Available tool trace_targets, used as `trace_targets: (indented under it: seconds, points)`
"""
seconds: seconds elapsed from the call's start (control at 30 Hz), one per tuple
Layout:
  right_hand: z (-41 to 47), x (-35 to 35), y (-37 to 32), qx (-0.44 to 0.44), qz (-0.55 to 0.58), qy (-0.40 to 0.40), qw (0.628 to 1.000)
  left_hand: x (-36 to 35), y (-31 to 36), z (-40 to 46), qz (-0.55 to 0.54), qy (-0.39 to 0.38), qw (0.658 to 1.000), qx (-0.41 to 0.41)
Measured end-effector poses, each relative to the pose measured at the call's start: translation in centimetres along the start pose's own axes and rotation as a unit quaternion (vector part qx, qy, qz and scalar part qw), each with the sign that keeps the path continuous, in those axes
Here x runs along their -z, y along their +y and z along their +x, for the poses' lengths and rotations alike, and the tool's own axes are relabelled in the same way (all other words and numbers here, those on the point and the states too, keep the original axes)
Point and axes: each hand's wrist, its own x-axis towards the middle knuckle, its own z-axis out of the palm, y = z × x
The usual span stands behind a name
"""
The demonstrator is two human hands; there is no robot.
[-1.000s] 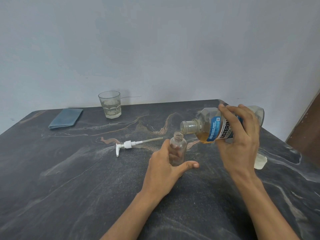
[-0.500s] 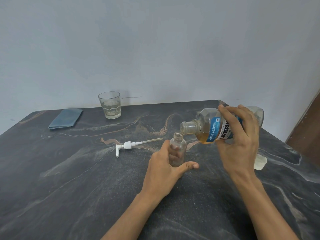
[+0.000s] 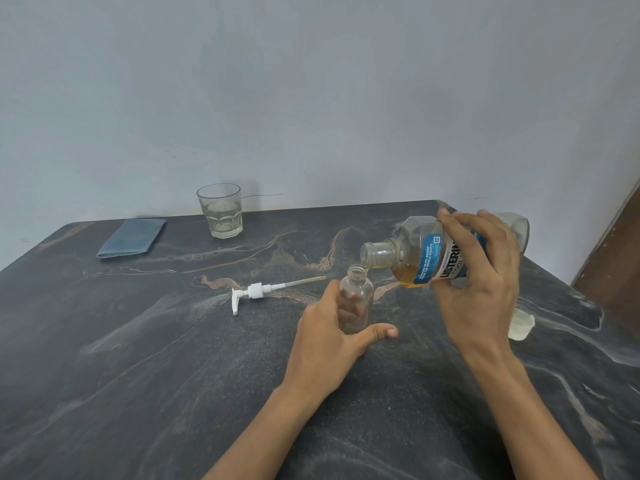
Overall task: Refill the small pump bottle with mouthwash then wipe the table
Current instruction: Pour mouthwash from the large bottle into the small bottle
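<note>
A dark marbled tabletop (image 3: pixel 138 375) with pale and rust veins fills the lower view, set against a plain grey wall (image 3: pixel 311 98).

The right hand (image 3: pixel 481 282) grips a clear Listerine mouthwash bottle (image 3: pixel 415 252) around its blue label, fingers curled over the top and thumb below. The bottle is uncapped and tipped nearly level, its open neck pointing left, just above and right of the mouth of the small pump bottle (image 3: pixel 356 299). Amber liquid pools in its lower side near the shoulder.

The left hand (image 3: pixel 332 344) holds the small pump bottle, which stands upright on the tabletop near the middle, clear and open at the top. The fingers curl round its far side, seen through the plastic, and the thumb reaches out on the near side.

A glass tumbler (image 3: pixel 220 211) with a little pale liquid stands at the far edge, a folded blue cloth (image 3: pixel 133 237) to its left. The white pump head (image 3: pixel 263 291) with its dip tube lies on its side left of the small bottle. A white cap (image 3: pixel 521 327) rests on the tabletop behind the right wrist.
</note>
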Motion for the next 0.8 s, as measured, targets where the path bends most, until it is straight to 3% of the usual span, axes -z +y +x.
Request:
trace_targets:
  seconds: [0.8]
  points:
    - [-0.07, 0.0, -0.11, 0.001, 0.003, 0.002, 1.0, -0.03, 0.01, -0.04, -0.002, -0.003, 1.0, 0.005]
